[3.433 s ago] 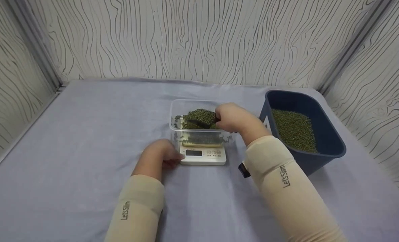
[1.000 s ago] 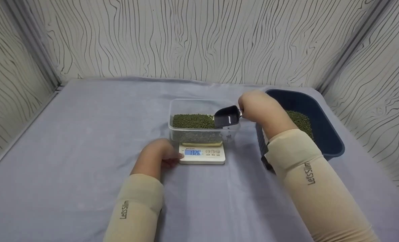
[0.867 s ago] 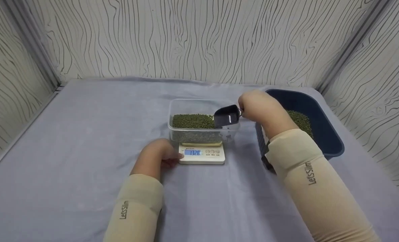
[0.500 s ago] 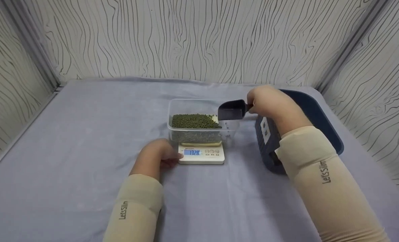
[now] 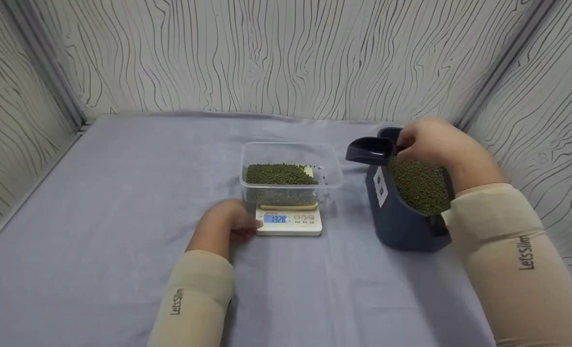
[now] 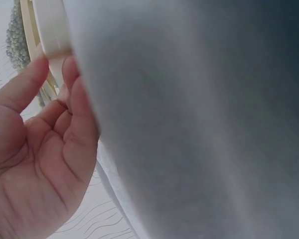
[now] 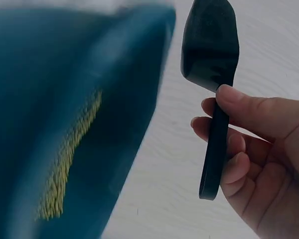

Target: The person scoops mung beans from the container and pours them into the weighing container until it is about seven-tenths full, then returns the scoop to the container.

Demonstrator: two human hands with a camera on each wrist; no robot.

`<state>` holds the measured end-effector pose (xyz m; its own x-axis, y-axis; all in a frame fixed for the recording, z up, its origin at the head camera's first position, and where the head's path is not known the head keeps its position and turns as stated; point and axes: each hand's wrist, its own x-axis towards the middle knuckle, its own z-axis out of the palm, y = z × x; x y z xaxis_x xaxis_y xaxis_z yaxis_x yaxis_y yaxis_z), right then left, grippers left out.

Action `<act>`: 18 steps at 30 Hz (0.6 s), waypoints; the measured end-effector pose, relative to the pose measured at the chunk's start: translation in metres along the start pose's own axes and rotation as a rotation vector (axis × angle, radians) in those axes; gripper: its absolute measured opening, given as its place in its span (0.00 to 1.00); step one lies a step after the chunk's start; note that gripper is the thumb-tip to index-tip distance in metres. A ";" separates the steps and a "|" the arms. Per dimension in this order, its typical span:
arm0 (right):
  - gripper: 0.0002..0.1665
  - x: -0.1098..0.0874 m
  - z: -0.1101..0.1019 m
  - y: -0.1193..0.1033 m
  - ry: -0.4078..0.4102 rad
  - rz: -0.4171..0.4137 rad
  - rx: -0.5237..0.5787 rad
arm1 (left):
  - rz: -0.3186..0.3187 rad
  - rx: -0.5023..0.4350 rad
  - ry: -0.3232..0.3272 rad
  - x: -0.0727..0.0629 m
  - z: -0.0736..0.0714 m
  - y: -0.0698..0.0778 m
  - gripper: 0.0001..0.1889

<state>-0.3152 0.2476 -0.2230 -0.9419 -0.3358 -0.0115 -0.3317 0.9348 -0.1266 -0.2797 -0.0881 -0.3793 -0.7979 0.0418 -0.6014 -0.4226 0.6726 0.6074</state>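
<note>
My right hand (image 5: 430, 142) grips a black scoop (image 5: 370, 150) by its handle, over the near-left rim of a dark blue bin (image 5: 406, 236). The scoop looks empty. In the right wrist view, thumb and fingers wrap the scoop's handle (image 7: 217, 144). Green mung beans (image 5: 420, 185) partly fill the bin. A clear plastic container (image 5: 261, 154) holds a heap of mung beans (image 5: 276, 174) and stands on a white kitchen scale (image 5: 290, 230), whose display reads 1328, decimal point unclear. At the scale's front-left corner, my left hand (image 5: 232, 217) pinches the edge between thumb and fingers.
A pale lavender cloth (image 5: 136, 202) covers the table. Behind it rises a wood-grain-patterned panel (image 5: 228, 58), with similar panels and grey posts at both sides. The bin stands to the right of the scale. A white label (image 5: 380, 187) is on the bin's side.
The beans have gone from the scoop into the container, and the display has lit up, rising to 1328. My right hand has carried the scoop right to the bin. The left hand stays put.
</note>
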 end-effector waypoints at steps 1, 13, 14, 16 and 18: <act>0.05 -0.003 -0.002 0.005 -0.004 0.010 0.001 | 0.000 0.003 0.004 0.000 0.000 0.000 0.11; 0.09 -0.031 -0.012 0.061 -0.040 0.072 0.025 | -0.011 -0.009 0.004 0.000 0.001 -0.001 0.10; 0.08 -0.033 -0.012 0.064 -0.056 0.080 0.031 | -0.008 -0.009 0.002 0.000 0.000 -0.001 0.10; 0.08 -0.037 -0.013 0.069 -0.102 0.100 0.040 | -0.002 -0.008 -0.003 0.000 0.000 -0.001 0.10; 0.08 -0.041 -0.013 0.073 -0.156 0.109 0.039 | -0.001 -0.005 -0.009 0.000 -0.001 -0.001 0.10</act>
<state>-0.3015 0.3310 -0.2187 -0.9514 -0.2497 -0.1803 -0.2234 0.9624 -0.1545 -0.2802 -0.0891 -0.3794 -0.7936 0.0475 -0.6066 -0.4258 0.6688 0.6094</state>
